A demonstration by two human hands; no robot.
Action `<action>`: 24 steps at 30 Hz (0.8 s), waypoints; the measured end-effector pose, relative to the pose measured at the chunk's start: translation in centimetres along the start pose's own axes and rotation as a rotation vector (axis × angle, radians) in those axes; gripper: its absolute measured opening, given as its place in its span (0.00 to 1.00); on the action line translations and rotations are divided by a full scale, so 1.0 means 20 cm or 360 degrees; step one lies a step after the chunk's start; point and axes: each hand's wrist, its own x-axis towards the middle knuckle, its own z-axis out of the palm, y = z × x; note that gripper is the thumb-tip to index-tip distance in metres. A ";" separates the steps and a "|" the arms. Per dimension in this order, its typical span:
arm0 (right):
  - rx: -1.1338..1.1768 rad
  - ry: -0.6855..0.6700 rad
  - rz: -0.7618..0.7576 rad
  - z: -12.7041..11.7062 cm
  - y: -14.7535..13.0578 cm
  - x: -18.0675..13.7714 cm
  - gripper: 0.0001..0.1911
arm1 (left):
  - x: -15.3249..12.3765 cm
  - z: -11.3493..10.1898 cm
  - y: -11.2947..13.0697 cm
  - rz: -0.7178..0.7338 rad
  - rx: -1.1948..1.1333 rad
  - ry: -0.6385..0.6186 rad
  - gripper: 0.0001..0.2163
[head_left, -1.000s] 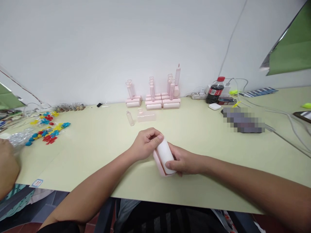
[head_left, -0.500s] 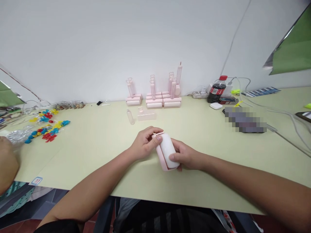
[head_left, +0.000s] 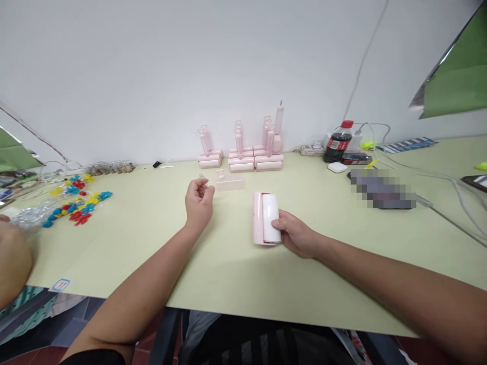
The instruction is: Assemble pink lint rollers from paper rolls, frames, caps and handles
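My right hand [head_left: 297, 230] grips a lint roller head from its right side, the thumb on the white roll [head_left: 271, 218]. A pink curved cover [head_left: 258, 218] runs along the roll's left side, and the piece is held nearly upright above the table. My left hand [head_left: 200, 200] is curled over a translucent pale pink handle [head_left: 201, 176]; only the handle's top end shows past the fingers. Just right of that hand lies a clear pink cover [head_left: 231, 183] with a small loop-topped part [head_left: 220, 174] by it.
Assembled pink lint rollers [head_left: 242, 166] stand in rows by the wall. At right are a cola bottle [head_left: 338, 142], a white box [head_left: 337, 167], a pixelated dark object [head_left: 382, 188] and cables. Colourful small pieces [head_left: 79, 203] lie at left, near another person's arm [head_left: 15, 263].
My left hand has let go of the roller head and moved left and forward to the handle. The right hand has turned the head more upright and moved it slightly forward.
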 end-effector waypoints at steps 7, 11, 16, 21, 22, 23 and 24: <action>0.0039 -0.0022 0.0046 0.00 -0.01 0.00 0.22 | 0.09 -0.05 -0.08 -0.0090 0.0283 0.0235 0.16; 0.0017 -0.0028 0.0037 0.00 0.00 0.00 0.22 | 0.17 -0.09 -0.16 -0.0183 0.0409 0.0290 0.25; 0.0025 -0.0030 0.0043 0.00 0.00 0.01 0.21 | 0.22 -0.10 -0.28 -0.0423 0.0321 -0.0116 0.32; 0.0077 -0.0023 0.0037 0.00 0.00 0.01 0.19 | 0.21 -0.06 -0.30 -0.0155 0.0173 -0.0384 0.18; 0.0097 -0.0016 0.0037 0.00 0.00 0.01 0.19 | 0.19 -0.05 -0.28 -0.0121 0.0157 -0.0402 0.16; 0.0118 -0.0003 0.0036 0.00 0.00 0.01 0.18 | 0.18 -0.04 -0.26 -0.0083 0.0143 -0.0435 0.16; 0.0140 0.0011 0.0037 0.00 0.00 0.02 0.18 | 0.15 -0.04 -0.22 -0.0033 0.0130 -0.0489 0.16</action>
